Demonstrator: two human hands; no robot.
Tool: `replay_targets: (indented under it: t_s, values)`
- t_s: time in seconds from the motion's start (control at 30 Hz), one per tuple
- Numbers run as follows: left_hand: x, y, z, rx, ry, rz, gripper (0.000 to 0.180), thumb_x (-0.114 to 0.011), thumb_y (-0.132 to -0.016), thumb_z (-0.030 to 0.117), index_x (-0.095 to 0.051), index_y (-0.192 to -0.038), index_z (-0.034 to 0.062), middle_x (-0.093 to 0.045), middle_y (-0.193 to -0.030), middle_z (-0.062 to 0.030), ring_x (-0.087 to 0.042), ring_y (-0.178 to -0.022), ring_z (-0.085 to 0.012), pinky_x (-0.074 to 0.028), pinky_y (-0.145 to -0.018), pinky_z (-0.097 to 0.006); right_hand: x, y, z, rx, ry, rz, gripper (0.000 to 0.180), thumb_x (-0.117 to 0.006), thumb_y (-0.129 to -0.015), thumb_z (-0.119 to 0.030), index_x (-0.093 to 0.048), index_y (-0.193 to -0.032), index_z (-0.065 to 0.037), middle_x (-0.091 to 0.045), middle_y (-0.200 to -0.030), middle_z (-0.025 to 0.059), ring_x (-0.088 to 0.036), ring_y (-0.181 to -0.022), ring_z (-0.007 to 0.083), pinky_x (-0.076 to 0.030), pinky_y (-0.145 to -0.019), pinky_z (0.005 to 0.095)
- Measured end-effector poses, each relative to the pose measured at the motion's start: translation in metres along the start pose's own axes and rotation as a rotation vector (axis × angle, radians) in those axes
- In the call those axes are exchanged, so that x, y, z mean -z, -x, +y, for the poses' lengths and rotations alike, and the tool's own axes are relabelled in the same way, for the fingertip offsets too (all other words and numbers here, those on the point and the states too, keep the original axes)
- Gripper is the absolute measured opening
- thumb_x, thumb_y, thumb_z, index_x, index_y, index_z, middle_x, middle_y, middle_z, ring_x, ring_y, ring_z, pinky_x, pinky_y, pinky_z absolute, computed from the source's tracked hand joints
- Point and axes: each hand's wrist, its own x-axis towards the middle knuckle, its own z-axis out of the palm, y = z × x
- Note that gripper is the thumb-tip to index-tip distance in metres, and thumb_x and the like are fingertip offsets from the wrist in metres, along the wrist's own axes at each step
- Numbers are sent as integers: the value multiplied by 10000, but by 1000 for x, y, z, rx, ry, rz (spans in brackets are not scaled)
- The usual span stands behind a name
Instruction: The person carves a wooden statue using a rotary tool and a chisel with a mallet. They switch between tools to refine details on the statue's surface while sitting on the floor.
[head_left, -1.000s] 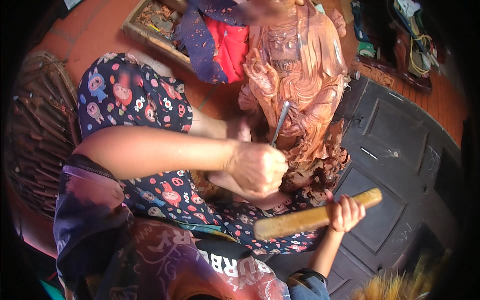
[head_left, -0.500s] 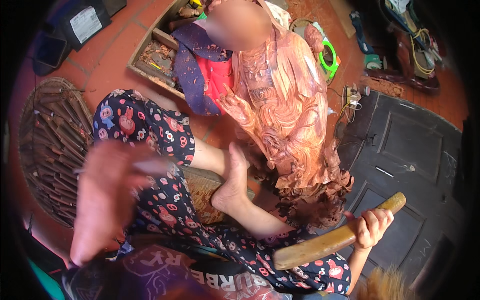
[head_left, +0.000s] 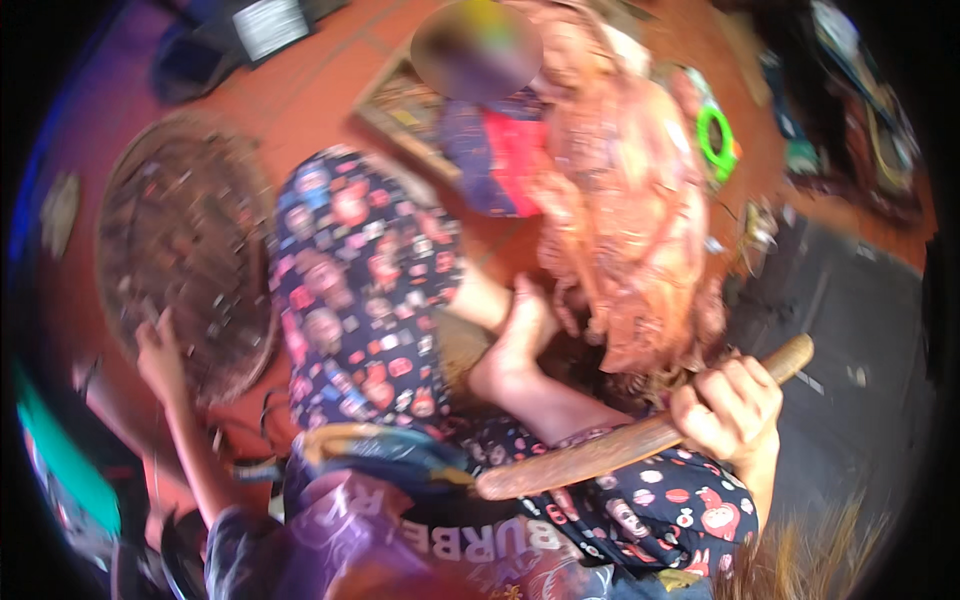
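My right hand (head_left: pixel 735 405) is wrapped round a long wooden mallet (head_left: pixel 590 455), which lies slanted across above my lap. Over at the left, my left hand (head_left: pixel 160 350) is at the near rim of a round woven basket (head_left: pixel 268 330) of carving tools (head_left: pixel 190 260). Motion smears its fingers, so whether they grip a tool does not show. Beyond my bare foot (head_left: pixel 515 350) is a large carved reddish wooden statue (head_left: pixel 625 200), with flowing robe folds and a rough base; its detail is blurred.
A wooden tray (head_left: pixel 390 110) sits beside the statue, with dark blue and red cloth (head_left: pixel 510 155) at its edge. A bright green ring-shaped object (head_left: pixel 715 143) lies beyond the statue. Dark panelled board (head_left: pixel 850 390) covers the right side. Black items (head_left: pixel 200 60) stand at upper left.
My left hand has swung left and down from above my knee to the basket. My right hand still grips the mallet, now tilted slightly differently. The whole view has shifted toward the left.
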Motion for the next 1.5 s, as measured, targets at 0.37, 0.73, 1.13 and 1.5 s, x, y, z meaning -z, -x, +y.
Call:
replay_targets:
  t_s: [0.37,0.73,1.13,1.5]
  values:
    - [-18,3,-37,-8,75,138,429,-645,-767,380,-542,-894,-17,-602,-751,-199,-592,-749,-374,-452,-657,-430,-19,-15,-15,16,-70,-28,170,-634,-687,-201,-551,-768,-76,-510,-643,44,-495,-555,199,-405,-510,304]
    - [-22,4,-74,136,-202,206,392,-636,-780,311,-490,-921,-25,-601,-864,-222,-590,-845,-366,-467,-729,-433,-12,-13,-8,6,-65,-109,225,-652,-670,-206,-585,-811,-43,-547,-687,74,-538,-614,245,-436,-565,341]
    - [-109,-30,-47,269,245,-131,628,-751,-633,385,-529,-1046,-34,-596,-1010,-199,-592,-934,-311,-453,-826,-356,30,-14,-6,-80,62,-116,261,-626,-534,-173,-540,-776,-120,-449,-643,8,-479,-553,173,-375,-493,305]
    - [20,69,161,-329,590,-488,302,-432,-754,128,-522,-1008,-9,-602,-780,-122,-587,-725,-203,-450,-677,-316,6,9,12,-43,-13,136,252,-675,-524,-116,-534,-730,-148,-470,-596,-19,-480,-506,130,-364,-460,257]
